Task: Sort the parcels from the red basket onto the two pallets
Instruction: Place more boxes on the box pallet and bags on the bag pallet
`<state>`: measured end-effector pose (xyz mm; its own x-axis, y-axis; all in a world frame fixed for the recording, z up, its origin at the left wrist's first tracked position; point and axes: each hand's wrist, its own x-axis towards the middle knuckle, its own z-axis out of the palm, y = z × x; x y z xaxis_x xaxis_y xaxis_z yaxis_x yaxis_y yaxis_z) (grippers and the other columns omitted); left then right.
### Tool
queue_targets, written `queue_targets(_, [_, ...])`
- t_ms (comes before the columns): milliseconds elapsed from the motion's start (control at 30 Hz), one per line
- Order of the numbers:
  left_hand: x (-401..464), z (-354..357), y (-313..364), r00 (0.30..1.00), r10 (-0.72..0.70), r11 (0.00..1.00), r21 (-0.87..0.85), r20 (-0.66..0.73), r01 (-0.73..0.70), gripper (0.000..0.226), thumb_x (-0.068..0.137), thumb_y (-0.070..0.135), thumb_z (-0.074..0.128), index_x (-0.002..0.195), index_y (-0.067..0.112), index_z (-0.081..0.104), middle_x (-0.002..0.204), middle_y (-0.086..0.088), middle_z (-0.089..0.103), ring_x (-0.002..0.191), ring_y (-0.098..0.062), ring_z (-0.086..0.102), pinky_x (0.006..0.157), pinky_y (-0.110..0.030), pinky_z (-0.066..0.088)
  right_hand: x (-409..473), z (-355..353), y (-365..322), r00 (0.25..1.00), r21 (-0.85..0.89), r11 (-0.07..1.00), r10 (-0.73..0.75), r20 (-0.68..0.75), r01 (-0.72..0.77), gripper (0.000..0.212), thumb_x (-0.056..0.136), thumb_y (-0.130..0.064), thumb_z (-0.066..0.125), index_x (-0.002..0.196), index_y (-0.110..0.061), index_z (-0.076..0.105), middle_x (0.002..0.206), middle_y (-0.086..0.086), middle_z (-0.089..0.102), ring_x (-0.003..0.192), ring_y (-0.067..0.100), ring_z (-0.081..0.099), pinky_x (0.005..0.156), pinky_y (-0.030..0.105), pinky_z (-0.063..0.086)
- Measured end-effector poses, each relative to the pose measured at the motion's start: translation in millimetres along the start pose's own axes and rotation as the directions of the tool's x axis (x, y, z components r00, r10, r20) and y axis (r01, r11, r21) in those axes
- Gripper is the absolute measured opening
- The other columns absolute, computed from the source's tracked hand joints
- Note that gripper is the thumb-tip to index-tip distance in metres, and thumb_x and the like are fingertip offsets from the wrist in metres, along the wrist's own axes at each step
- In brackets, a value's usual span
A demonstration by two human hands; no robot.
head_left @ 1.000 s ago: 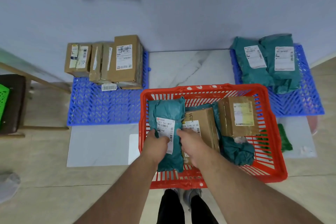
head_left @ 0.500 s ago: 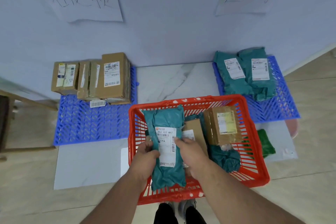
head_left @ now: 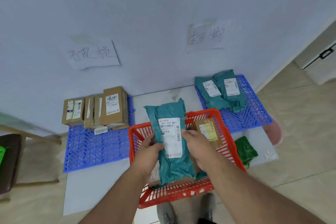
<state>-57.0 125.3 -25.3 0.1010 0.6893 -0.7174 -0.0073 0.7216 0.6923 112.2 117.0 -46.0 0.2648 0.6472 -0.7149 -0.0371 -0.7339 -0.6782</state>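
A teal plastic mailer (head_left: 169,114) with a white label is lifted above the red basket (head_left: 134,140). My left hand (head_left: 148,152) grips its left edge and my right hand (head_left: 197,146) grips its right edge. Inside the basket a taped cardboard box (head_left: 209,131) shows at the right, and more parcels lie partly hidden under the mailer. The left blue pallet (head_left: 94,149) carries several cardboard boxes (head_left: 112,107) along the wall. The right blue pallet (head_left: 252,114) holds two teal mailers (head_left: 220,91).
Two handwritten paper signs hang on the wall, one (head_left: 92,54) over the left pallet and one (head_left: 206,36) over the right. A green bag (head_left: 245,149) lies on the floor right of the basket. A dark stool (head_left: 9,162) stands at far left.
Both hands have raised the teal mailer out of the basket and toward the camera. The view has tilted upward, showing more wall and both signs.
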Motion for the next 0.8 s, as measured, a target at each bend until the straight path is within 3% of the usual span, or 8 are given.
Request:
queue_targets(133, [-19,35,13,0.997,0.050,0.996,0.066,0.062,-0.054,0.045,0.098,-0.003,0.053,0.128,0.026,0.069,0.112,0.002,0.081,0.102,-0.020,0.078,0.083,-0.034,0.060,-18,-39,-14,0.999,0.049,0.998,-0.048,0.000,0.048,0.014,0.109,-0.033,0.057,0.109,-0.030,0.070,0.100,-0.012,0.074,0.096,0.011,0.070,0.087,0.035,0.057])
queue_targets(233, [-31,70,17,0.994,0.075,0.992,0.095,0.076,-0.082,0.042,0.099,0.000,0.055,0.128,0.027,0.068,0.113,0.004,0.081,0.101,-0.019,0.078,0.085,-0.035,0.059,-26,-78,-20,0.996,0.021,0.996,-0.090,-0.017,0.091,0.031,0.107,-0.037,0.058,0.129,-0.021,0.074,0.119,-0.001,0.076,0.110,0.023,0.069,0.102,0.044,0.056])
queue_targets(300, [-37,98,17,0.993,0.089,0.990,0.102,0.074,-0.096,0.041,0.100,0.002,0.056,0.131,0.027,0.066,0.115,0.003,0.081,0.104,-0.020,0.077,0.092,-0.039,0.060,-27,-108,-21,0.993,0.011,0.994,-0.110,-0.039,0.111,0.031,0.107,-0.036,0.059,0.125,-0.019,0.076,0.118,0.009,0.077,0.112,0.030,0.071,0.097,0.045,0.059])
queue_targets(367, [-44,130,15,0.992,0.107,0.989,0.096,0.068,-0.113,0.040,0.101,0.003,0.057,0.131,0.027,0.066,0.116,0.003,0.080,0.107,-0.022,0.076,0.093,-0.039,0.060,-23,-141,-17,0.997,0.031,0.996,-0.077,-0.019,0.078,0.031,0.098,-0.049,0.064,0.112,-0.025,0.078,0.111,0.010,0.080,0.105,0.033,0.074,0.084,0.043,0.062])
queue_targets(433, [-52,168,10,0.991,0.123,0.987,0.094,0.061,-0.128,0.037,0.101,0.003,0.057,0.127,0.027,0.067,0.114,0.002,0.081,0.103,-0.021,0.078,0.085,-0.035,0.061,11,-178,5,0.998,0.085,0.994,-0.069,-0.004,0.069,0.058,0.076,-0.065,0.069,0.116,-0.025,0.080,0.117,0.010,0.082,0.107,0.036,0.077,0.096,0.057,0.062])
queue_targets(500, [-58,206,4,0.990,0.127,0.987,0.088,0.052,-0.131,0.035,0.101,0.003,0.059,0.124,0.028,0.067,0.114,0.002,0.081,0.099,-0.020,0.079,0.082,-0.035,0.063,37,-216,22,0.993,0.146,0.983,-0.115,0.012,0.112,0.067,0.072,-0.062,0.070,0.124,-0.021,0.080,0.124,0.002,0.080,0.113,0.028,0.075,0.108,0.053,0.057])
queue_targets(667, [-66,285,-8,0.992,0.120,0.989,0.087,0.039,-0.123,0.034,0.102,0.006,0.060,0.125,0.031,0.065,0.116,0.001,0.080,0.102,-0.022,0.078,0.090,-0.042,0.064,-4,-294,1,0.994,0.157,0.982,-0.106,0.003,0.104,0.019,0.103,-0.034,0.065,0.102,-0.022,0.079,0.108,0.000,0.083,0.103,0.023,0.078,0.100,0.047,0.061])
queue_targets(800, [-67,323,-8,0.993,0.108,0.984,0.139,0.043,-0.113,0.033,0.104,0.008,0.059,0.129,0.029,0.063,0.120,0.002,0.077,0.104,-0.020,0.077,0.087,-0.038,0.065,6,-328,8,0.995,0.187,0.977,-0.096,-0.040,0.102,0.018,0.106,-0.028,0.064,0.095,-0.021,0.076,0.102,0.002,0.083,0.100,0.026,0.079,0.096,0.048,0.064])
